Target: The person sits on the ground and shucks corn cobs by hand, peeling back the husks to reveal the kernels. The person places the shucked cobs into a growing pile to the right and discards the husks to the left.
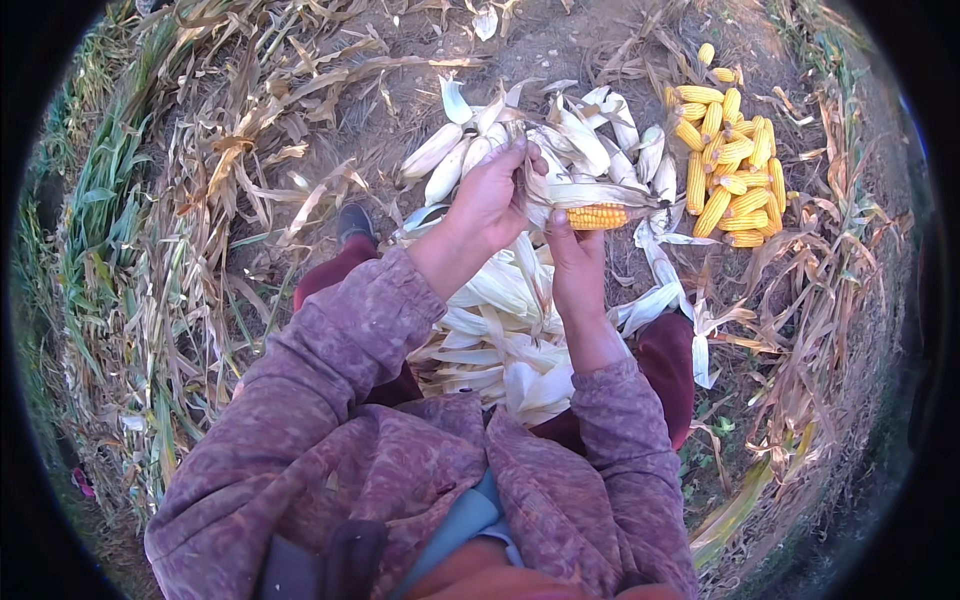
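Note:
A partly husked ear of corn (pixel 597 217) lies across my right hand (pixel 576 259), its yellow kernels bare along one side and its tip end pointing right. The thumb of that hand presses near the ear's left end. Pale, dry husk leaves (pixel 600 195) still run along its upper side. My left hand (pixel 495 187) is closed around husk at the left, its fingertips pinching the dry leaves. Just beyond both hands lie several unhusked ears (pixel 448 171) in whitish husks. How the husk joins the ear is hidden by the hands.
Bare yellow cobs (pixel 731 161) are heaped on the soil at the right. Stripped husks (pixel 495 345) pile up between my knees. Dry stalks and leaves (pixel 225 165) cover the ground at the left, and more dry leaves (pixel 817 300) lie at the right.

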Motion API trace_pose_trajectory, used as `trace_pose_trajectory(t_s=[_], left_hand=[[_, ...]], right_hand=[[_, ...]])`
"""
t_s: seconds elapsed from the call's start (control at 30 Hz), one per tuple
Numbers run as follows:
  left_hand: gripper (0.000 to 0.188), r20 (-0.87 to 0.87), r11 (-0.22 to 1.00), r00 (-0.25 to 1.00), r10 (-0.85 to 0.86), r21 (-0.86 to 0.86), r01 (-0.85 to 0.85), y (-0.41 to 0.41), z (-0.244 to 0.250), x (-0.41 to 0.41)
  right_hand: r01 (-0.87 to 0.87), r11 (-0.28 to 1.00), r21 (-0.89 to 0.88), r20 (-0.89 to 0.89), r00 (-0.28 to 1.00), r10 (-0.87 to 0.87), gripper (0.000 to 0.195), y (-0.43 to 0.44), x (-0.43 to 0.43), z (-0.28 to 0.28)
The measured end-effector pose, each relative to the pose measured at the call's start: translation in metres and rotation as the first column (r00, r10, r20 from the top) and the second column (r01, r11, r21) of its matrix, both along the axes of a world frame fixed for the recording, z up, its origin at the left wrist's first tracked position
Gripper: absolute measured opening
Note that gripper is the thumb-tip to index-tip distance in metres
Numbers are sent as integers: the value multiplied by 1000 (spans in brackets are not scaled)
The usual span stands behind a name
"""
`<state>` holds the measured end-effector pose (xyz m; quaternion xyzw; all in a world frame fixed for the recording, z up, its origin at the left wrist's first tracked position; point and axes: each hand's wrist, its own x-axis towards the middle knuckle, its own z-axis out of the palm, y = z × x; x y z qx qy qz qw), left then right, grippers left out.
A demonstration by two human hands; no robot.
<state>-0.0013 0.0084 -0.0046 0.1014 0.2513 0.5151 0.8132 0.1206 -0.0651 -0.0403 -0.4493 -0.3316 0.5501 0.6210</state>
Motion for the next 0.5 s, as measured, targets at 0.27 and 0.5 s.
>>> trace_pose_trajectory(t_s=[0.27,0.5], left_hand=[[24,91,979,976,197,39,-201,22,15,-51],[14,-334,956,895,294,80,-284,25,6,-74]], right_hand=[[302,883,-358,-463,764,-449,47,21,81,-8],[348,884,-310,-358,819,-448,40,19,105,-11]])
